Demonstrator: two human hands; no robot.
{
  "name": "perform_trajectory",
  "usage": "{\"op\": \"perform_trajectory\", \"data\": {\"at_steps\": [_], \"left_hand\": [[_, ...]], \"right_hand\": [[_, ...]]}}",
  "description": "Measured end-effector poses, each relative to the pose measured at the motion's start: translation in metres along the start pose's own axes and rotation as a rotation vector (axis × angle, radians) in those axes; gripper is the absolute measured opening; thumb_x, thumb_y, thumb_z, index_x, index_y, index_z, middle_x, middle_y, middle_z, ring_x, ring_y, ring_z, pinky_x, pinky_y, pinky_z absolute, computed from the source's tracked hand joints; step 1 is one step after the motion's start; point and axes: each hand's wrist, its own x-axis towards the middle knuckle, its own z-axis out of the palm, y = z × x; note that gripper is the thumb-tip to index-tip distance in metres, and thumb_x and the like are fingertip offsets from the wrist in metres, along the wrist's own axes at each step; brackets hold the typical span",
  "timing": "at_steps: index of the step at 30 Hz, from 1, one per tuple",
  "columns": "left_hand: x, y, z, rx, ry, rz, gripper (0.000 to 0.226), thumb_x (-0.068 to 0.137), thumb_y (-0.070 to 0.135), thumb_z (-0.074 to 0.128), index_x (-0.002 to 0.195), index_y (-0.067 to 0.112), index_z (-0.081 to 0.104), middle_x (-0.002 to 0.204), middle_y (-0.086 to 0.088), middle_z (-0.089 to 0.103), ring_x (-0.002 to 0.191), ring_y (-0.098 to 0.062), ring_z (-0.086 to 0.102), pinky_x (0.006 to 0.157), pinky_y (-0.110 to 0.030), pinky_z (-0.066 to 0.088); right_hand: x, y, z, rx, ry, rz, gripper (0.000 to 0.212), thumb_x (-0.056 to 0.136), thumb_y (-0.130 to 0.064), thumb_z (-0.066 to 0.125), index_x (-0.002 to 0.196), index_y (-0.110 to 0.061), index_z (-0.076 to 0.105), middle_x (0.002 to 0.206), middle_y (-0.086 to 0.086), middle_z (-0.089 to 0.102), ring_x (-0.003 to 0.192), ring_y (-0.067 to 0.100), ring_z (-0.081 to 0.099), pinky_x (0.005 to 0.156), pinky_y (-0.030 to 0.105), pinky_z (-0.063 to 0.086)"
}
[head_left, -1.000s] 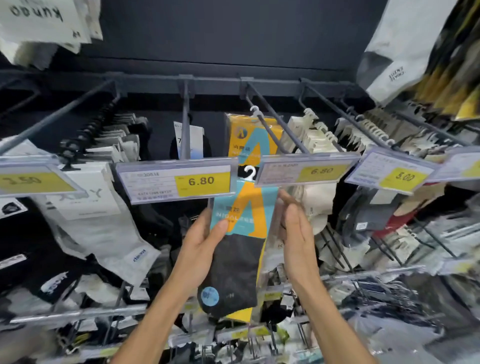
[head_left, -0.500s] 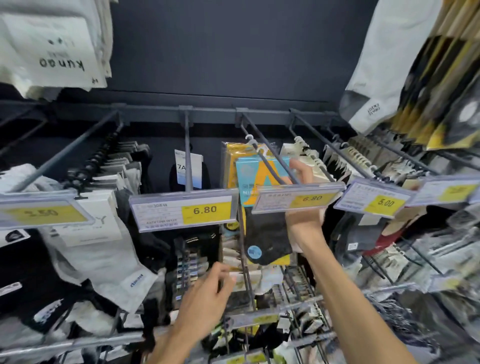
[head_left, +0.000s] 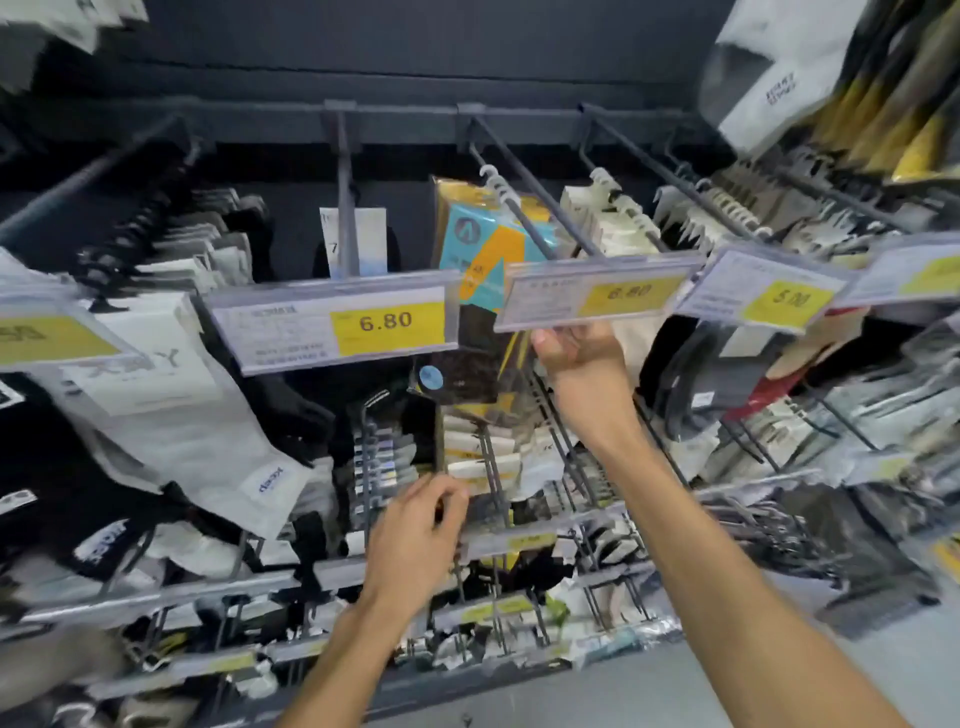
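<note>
A teal-and-orange sock pack (head_left: 480, 260) with a black sock inside hangs on the middle peg (head_left: 524, 202), behind two 6.80 price tags. My right hand (head_left: 584, 376) is raised just under the right 6.80 tag (head_left: 597, 293), beside the pack's right edge. The tag hides its fingertips. Lower down, my left hand (head_left: 415, 530) reaches into the second row. Its fingers curl round the bottom edge of a black pack (head_left: 423, 436) hanging there.
Long metal pegs jut out toward me, each ending in a price tag (head_left: 337, 325). White socks (head_left: 208, 441) hang at the left, beige and grey packs (head_left: 618, 228) at the right. More pegs and packs fill the lower rows. Yellow-and-black packs (head_left: 893, 104) hang at the upper right.
The teal pack went from both hands up onto the peg. My right hand then dropped from the peg to below the tag. My left hand moved down to the lower row.
</note>
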Motion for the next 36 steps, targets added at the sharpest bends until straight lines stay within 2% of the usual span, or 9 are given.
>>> {"op": "perform_trajectory", "data": {"at_steps": [2, 6, 11, 13, 17, 20, 25, 32, 36], "left_hand": [[-0.008, 0.014, 0.002, -0.169, 0.109, 0.039, 0.02, 0.097, 0.036, 0.048, 0.085, 0.034, 0.064, 0.087, 0.023, 0.068, 0.073, 0.006, 0.061, 0.064, -0.016, 0.049], [-0.028, 0.057, 0.048, -0.291, 0.022, 0.124, 0.022, 0.093, 0.039, 0.043, 0.079, 0.031, 0.058, 0.072, 0.014, 0.063, 0.063, -0.004, 0.057, 0.055, -0.02, 0.04], [-0.083, 0.108, 0.181, -0.146, -0.53, 0.144, 0.015, 0.096, 0.015, 0.056, 0.086, 0.013, 0.067, 0.069, -0.009, 0.066, 0.067, -0.032, 0.062, 0.056, -0.037, 0.038], [-0.117, 0.138, 0.235, -0.076, -0.759, 0.193, 0.016, 0.095, 0.011, 0.06, 0.082, 0.012, 0.068, 0.069, -0.009, 0.067, 0.068, -0.03, 0.062, 0.06, -0.037, 0.04], [-0.186, 0.203, 0.344, 0.051, -1.074, 0.295, 0.026, 0.094, 0.027, 0.058, 0.069, 0.024, 0.063, 0.072, -0.002, 0.068, 0.072, -0.023, 0.063, 0.073, -0.038, 0.047], [-0.236, 0.25, 0.436, 0.128, -1.224, 0.314, 0.03, 0.085, 0.045, 0.049, 0.061, 0.028, 0.054, 0.067, -0.004, 0.063, 0.07, -0.026, 0.062, 0.073, -0.039, 0.046], [-0.312, 0.29, 0.586, 0.319, -1.421, 0.166, 0.03, 0.098, 0.017, 0.057, 0.069, 0.021, 0.06, 0.072, -0.003, 0.066, 0.072, -0.018, 0.062, 0.076, -0.036, 0.05], [-0.37, 0.3, 0.734, 0.389, -1.447, -0.043, 0.016, 0.096, 0.015, 0.054, 0.085, 0.013, 0.066, 0.084, -0.005, 0.071, 0.073, -0.013, 0.061, 0.059, -0.017, 0.042], [-0.385, 0.284, 0.847, 0.379, -1.444, -0.008, 0.009, 0.093, 0.026, 0.061, 0.1, 0.024, 0.066, 0.093, 0.008, 0.067, 0.085, -0.008, 0.061, 0.074, -0.019, 0.044]], "right_hand": [[-0.034, 0.016, -0.007, 0.087, 0.014, -0.186, 0.036, 0.098, -0.012, 0.052, 0.132, -0.022, 0.045, 0.129, -0.005, 0.057, 0.127, 0.011, 0.054, 0.103, 0.021, 0.044], [-0.125, 0.065, -0.038, 0.026, -0.059, -0.155, 0.035, 0.099, -0.022, 0.05, 0.132, -0.033, 0.051, 0.124, -0.018, 0.061, 0.119, 0.001, 0.058, 0.092, 0.018, 0.05], [-0.242, 0.17, -0.13, -0.148, 0.031, 0.243, 0.026, 0.1, -0.013, 0.052, 0.124, -0.014, 0.063, 0.119, 0.002, 0.065, 0.108, 0.015, 0.061, 0.092, 0.035, 0.051], [-0.292, 0.213, -0.186, -0.184, 0.092, 0.46, 0.026, 0.099, -0.011, 0.055, 0.122, -0.015, 0.065, 0.117, 0.006, 0.068, 0.103, 0.02, 0.065, 0.091, 0.037, 0.052], [-0.408, 0.292, -0.299, -0.162, 0.305, 0.786, 0.027, 0.096, -0.01, 0.058, 0.121, -0.015, 0.066, 0.115, 0.002, 0.072, 0.103, 0.014, 0.067, 0.087, 0.022, 0.05], [-0.498, 0.348, -0.372, -0.077, 0.445, 0.989, 0.021, 0.095, -0.012, 0.059, 0.113, -0.02, 0.066, 0.106, 0.0, 0.073, 0.096, 0.015, 0.067, 0.085, 0.03, 0.05], [-0.611, 0.432, -0.472, 0.006, 0.42, 1.24, 0.021, 0.098, -0.018, 0.054, 0.117, -0.019, 0.063, 0.106, -0.01, 0.066, 0.1, 0.011, 0.062, 0.09, 0.027, 0.047], [-0.673, 0.556, -0.564, 0.064, 0.493, 1.417, 0.022, 0.095, -0.016, 0.057, 0.114, -0.025, 0.062, 0.098, -0.008, 0.067, 0.094, 0.014, 0.064, 0.082, 0.027, 0.046], [-0.663, 0.667, -0.571, 0.151, 0.658, 1.438, 0.048, 0.092, -0.02, 0.064, 0.137, -0.019, 0.048, 0.11, -0.006, 0.061, 0.095, 0.016, 0.064, 0.088, 0.039, 0.053]]}}
